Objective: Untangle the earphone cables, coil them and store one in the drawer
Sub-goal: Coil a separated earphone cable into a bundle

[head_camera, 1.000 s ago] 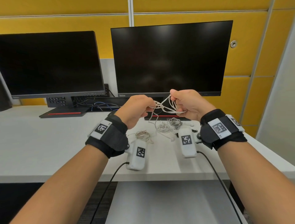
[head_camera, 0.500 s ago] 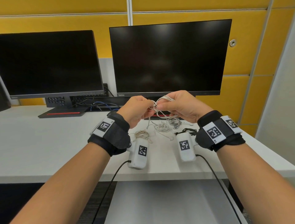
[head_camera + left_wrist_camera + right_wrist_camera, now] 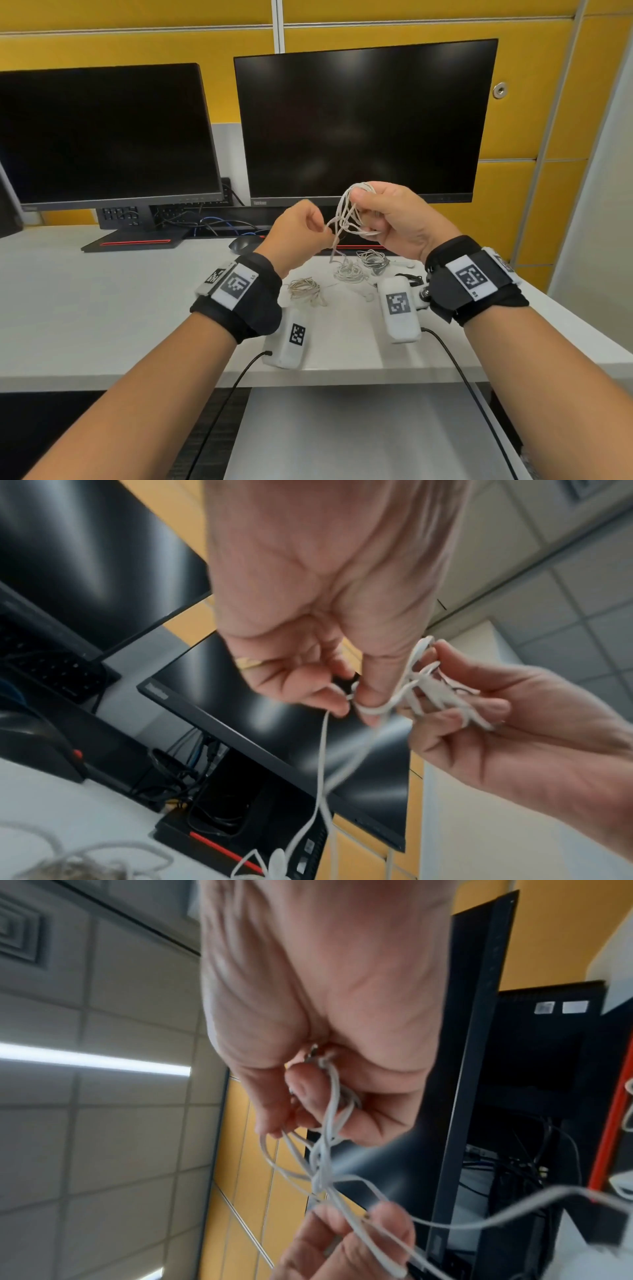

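1. Only the head view shows coils [image 3: 349, 272] near the desk's [image 3: 102, 308] front edge.
2. Above them, right hand [image 3: 394, 219] grips the cable [image 3: 347, 214] loops; left hand [image 3: 298, 233] pinches a strand beside it.

Both forearms are bare, no sleeves at all. Each wrist has a chunky black fabric strap wrapped around it, the left wrist strap [image 3: 239, 301] and the right wrist strap [image 3: 476, 281], both with white patches printed with square black-and-white marker codes, plus tiny lettering along the patch edge. Hanging under each strap there's a white rounded box: the left camera pod [image 3: 289, 339] and the right camera pod [image 3: 399, 310], each with its own black-and-white code tag. The right one sits on a small metal ball joint. A thin black cable [image 3: 459, 370] runs back from each pod.
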Demonstrator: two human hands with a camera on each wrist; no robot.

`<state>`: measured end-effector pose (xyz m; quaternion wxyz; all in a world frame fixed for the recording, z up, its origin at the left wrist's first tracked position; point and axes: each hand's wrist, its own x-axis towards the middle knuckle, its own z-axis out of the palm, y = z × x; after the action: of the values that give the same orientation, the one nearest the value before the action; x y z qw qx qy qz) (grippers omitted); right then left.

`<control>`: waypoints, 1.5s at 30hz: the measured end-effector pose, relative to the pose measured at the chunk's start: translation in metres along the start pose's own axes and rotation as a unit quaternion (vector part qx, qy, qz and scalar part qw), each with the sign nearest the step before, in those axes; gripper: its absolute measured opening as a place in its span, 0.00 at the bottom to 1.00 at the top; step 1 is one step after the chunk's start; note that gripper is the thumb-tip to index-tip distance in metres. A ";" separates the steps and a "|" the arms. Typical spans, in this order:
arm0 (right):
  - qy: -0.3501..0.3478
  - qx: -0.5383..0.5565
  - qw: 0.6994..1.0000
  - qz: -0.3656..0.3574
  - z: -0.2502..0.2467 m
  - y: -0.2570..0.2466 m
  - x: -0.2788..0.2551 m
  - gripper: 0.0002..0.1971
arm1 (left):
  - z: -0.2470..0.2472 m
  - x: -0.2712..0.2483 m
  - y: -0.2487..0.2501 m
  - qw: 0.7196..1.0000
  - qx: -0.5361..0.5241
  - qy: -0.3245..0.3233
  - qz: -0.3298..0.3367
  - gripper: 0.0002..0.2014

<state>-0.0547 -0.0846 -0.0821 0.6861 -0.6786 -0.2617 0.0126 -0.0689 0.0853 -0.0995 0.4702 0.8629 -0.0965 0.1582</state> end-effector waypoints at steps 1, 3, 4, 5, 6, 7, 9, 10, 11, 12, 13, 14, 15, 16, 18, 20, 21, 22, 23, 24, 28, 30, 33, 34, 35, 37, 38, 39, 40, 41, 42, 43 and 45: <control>-0.001 0.012 1.000 0.005 0.000 0.000 0.001 0.12 | 0.000 -0.001 0.000 0.999 -0.004 0.010 0.043 0.13; -0.002 0.030 0.999 0.012 -0.001 -0.003 0.002 0.14 | -0.002 -0.001 0.002 0.994 0.004 0.024 0.111 0.13; -0.002 0.032 0.999 0.011 -0.001 -0.006 0.002 0.14 | -0.003 -0.001 0.004 0.991 0.016 0.028 0.130 0.11; -0.002 0.028 1.000 0.008 -0.002 -0.009 0.001 0.13 | -0.004 0.000 0.005 0.989 0.027 0.028 0.140 0.09; 0.001 0.020 1.000 0.003 -0.002 -0.011 0.001 0.12 | -0.005 0.000 0.007 0.989 0.028 0.026 0.143 0.08; 0.005 0.007 1.000 -0.003 -0.003 -0.014 0.001 0.11 | -0.007 0.000 0.009 0.990 0.015 0.020 0.140 0.08; 0.012 -0.024 0.999 -0.021 -0.004 -0.017 0.002 0.10 | -0.010 0.000 0.013 0.991 -0.044 0.006 0.129 0.11; 0.016 -0.037 0.999 -0.028 -0.005 -0.018 0.003 0.09 | -0.012 -0.001 0.016 0.990 -0.074 -0.002 0.119 0.11; 0.023 -0.046 0.998 -0.032 -0.005 -0.019 0.003 0.08 | -0.013 -0.002 0.018 0.990 -0.093 -0.009 0.109 0.10; 0.030 -0.053 0.998 -0.035 -0.005 -0.019 0.004 0.07 | -0.013 -0.003 0.021 0.990 -0.098 -0.013 0.103 0.09; 0.036 -0.057 0.997 -0.037 -0.005 -0.020 0.004 0.07 | -0.013 -0.003 0.023 0.990 -0.090 -0.011 0.103 0.07; 0.039 -0.059 0.997 -0.038 -0.005 -0.020 0.005 0.06 | -0.012 -0.003 0.024 0.991 -0.081 -0.004 0.106 0.05; 0.039 -0.061 0.997 -0.037 -0.004 -0.020 0.005 0.05 | -0.012 -0.002 0.024 0.992 -0.075 0.007 0.105 0.06; 0.038 -0.066 0.996 -0.036 -0.003 -0.021 0.005 0.04 | -0.012 -0.001 0.025 0.992 -0.079 0.018 0.097 0.07; 0.032 -0.098 0.994 -0.030 -0.001 -0.020 0.005 0.05 | -0.014 0.001 0.027 0.991 -0.107 0.030 0.071 0.09; 0.032 -0.147 0.988 -0.021 0.000 -0.019 0.005 0.04 | -0.016 0.002 0.029 0.987 -0.151 0.035 0.040 0.09; 0.033 -0.165 0.986 -0.018 0.000 -0.018 0.005 0.04 | -0.018 0.002 0.031 0.985 -0.169 0.034 0.028 0.09; 0.036 -0.177 0.983 -0.018 0.000 -0.017 0.006 0.04 | -0.019 0.003 0.034 0.983 -0.179 0.030 0.019 0.08; 0.043 -0.182 0.982 -0.019 0.000 -0.017 0.006 0.03 | -0.020 0.004 0.036 0.983 -0.182 0.022 0.014 0.07; 0.048 -0.181 0.982 -0.019 0.000 -0.017 0.006 0.02 | -0.020 0.004 0.038 0.983 -0.181 0.014 0.004 0.06; 0.061 -0.156 0.986 -0.017 0.000 -0.019 0.007 0.10 | -0.020 0.000 0.034 0.990 -0.137 -0.013 0.043 0.09; 0.070 -0.156 0.985 -0.023 0.001 -0.020 0.008 0.10 | -0.019 -0.004 0.031 0.990 -0.122 -0.009 0.075 0.07; 0.078 -0.172 0.982 -0.028 0.001 -0.020 0.009 0.04 | -0.018 -0.001 0.029 0.990 -0.114 0.021 0.079 0.06; 0.081 -0.194 0.977 -0.026 0.001 -0.020 0.009 0.03 | -0.019 0.000 0.030 0.987 -0.139 0.025 0.074 0.07; 0.085 -0.224 0.971 -0.023 0.001 -0.018 0.010 0.03 | -0.020 0.000 0.032 0.981 -0.181 0.022 0.068 0.08; 0.089 -0.292 0.952 -0.010 -0.001 -0.014 0.012 0.03 | -0.024 -0.001 0.036 0.958 -0.278 0.013 0.069 0.09; 0.086 -0.325 0.942 -0.001 -0.001 -0.011 0.011 0.02 | -0.027 -0.002 0.038 0.946 -0.315 0.012 0.078 0.09; 0.082 -0.362 0.929 0.009 -0.001 -0.008 0.011 0.02 | -0.030 -0.002 0.041 0.935 -0.344 0.014 0.089 0.09; 0.078 -0.399 0.913 0.020 -0.001 -0.004 0.010 0.02 | -0.034 -0.002 0.045 0.924 -0.368 0.018 0.101 0.09; 0.075 -0.430 0.899 0.031 -0.001 -0.001 0.010 0.03 | -0.038 -0.003 0.047 0.915 -0.387 0.022 0.112 0.09; 0.074 -0.451 0.889 0.039 0.000 0.003 0.009 0.05 | -0.041 -0.003 0.050 0.907 -0.402 0.025 0.122 0.09; 0.075 -0.464 0.881 0.043 0.000 0.006 0.009 0.06 | -0.044 -0.002 0.052 0.902 -0.412 0.028 0.129 0.09; 0.078 -0.478 0.873 0.050 0.001 0.008 0.010 0.08 | -0.046 -0.001 0.052 0.898 -0.418 0.039 0.132 0.09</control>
<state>-0.0441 -0.0796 -0.0863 0.2945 -0.9349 -0.1467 -0.1330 -0.0949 0.0959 -0.0358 0.7661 0.5590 -0.2485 0.1973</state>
